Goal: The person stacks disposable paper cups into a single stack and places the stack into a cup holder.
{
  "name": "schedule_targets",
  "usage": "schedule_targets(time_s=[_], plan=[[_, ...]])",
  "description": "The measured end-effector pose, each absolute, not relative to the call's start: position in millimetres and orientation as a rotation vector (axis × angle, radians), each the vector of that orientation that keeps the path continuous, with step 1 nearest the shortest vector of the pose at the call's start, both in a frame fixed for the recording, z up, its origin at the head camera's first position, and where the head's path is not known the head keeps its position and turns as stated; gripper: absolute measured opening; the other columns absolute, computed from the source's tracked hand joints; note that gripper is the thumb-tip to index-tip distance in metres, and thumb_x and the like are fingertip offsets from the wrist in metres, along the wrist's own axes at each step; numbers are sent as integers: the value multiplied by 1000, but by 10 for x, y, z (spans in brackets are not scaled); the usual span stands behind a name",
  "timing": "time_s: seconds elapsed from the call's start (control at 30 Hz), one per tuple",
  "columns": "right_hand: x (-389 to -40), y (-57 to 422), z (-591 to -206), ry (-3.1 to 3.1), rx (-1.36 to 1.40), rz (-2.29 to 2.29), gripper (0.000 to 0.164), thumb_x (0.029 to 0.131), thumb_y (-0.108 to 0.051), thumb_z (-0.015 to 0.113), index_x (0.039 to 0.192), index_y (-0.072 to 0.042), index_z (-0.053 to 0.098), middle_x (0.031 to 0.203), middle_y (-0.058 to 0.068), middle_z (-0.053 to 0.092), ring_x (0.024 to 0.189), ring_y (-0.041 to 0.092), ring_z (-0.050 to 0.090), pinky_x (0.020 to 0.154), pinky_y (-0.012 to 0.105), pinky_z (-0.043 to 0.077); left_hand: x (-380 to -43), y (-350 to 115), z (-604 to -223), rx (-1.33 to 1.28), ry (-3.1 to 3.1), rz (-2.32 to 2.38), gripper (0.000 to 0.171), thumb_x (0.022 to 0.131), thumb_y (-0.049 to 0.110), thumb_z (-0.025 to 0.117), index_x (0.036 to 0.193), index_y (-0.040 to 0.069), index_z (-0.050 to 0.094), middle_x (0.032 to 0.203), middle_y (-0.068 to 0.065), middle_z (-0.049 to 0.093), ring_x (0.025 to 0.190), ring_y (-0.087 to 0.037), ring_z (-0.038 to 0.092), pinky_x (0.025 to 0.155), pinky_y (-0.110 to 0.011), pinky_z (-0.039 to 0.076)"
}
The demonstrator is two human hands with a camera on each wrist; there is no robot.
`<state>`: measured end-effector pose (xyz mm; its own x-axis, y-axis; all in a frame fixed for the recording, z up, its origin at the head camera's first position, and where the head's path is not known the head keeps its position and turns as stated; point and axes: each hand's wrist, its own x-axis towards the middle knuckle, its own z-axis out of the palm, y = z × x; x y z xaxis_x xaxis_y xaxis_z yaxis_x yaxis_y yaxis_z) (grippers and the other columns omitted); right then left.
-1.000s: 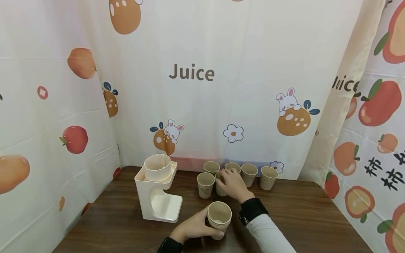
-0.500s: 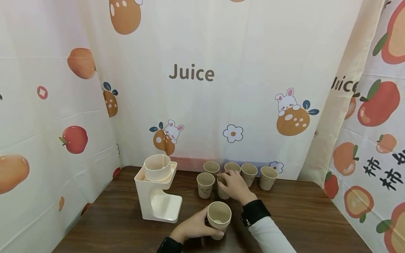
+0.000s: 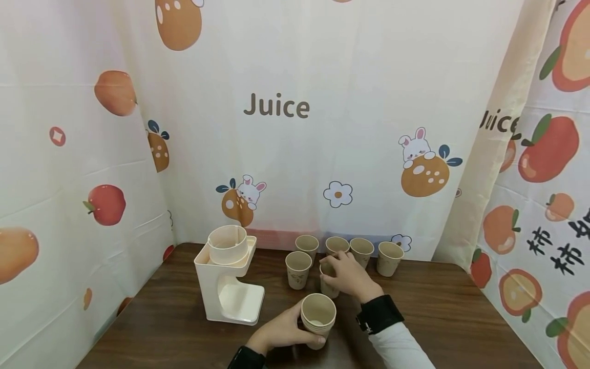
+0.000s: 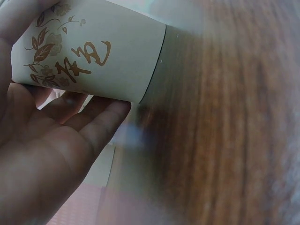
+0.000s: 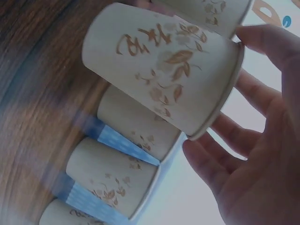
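Left grip (image 3: 285, 329) half-closed around nested cups (image 3: 319, 318), right grip (image 3: 351, 277) in a wide pinch on a single cup (image 5: 161, 72).

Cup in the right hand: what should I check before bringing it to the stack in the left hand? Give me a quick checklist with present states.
1. Grip: the right hand holds the cup at its rim: ok.
2. Cup's rim faces up, like the other cups: ok.
3. Cup's base clear of the table: cannot tell.
4. Stack secured, with the left hand curled round it: ok.
5. Stack's mouth upward and uncovered: ok.
6. Path: the head view shows nothing standing between cup and stack: ok.
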<state>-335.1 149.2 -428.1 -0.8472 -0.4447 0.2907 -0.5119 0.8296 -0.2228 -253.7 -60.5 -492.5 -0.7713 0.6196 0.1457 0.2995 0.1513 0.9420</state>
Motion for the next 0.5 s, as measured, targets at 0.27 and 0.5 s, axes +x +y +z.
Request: schedule_targets(time_s=[0.27, 0.5], plan=[[-3227, 1565, -4262, -2862, 695, 513, 40, 84, -37, 67, 120, -22, 58, 118, 15, 51, 101, 29, 45, 74, 45, 48, -2541, -614, -4933, 851, 2177, 1640, 74, 76, 29, 76, 137, 33, 35, 121, 5, 56, 111, -13, 50, 97, -48, 36], [-3137, 1632, -4319, -2835, 685, 576, 40, 83, -35, 68, 119, -20, 58, 114, 16, 52, 103, 32, 46, 78, 47, 47, -2525, -602, -4912, 860, 2165, 1645, 73, 77, 27, 76, 137, 32, 35, 121, 7, 56, 111, -11, 50, 98, -48, 35]])
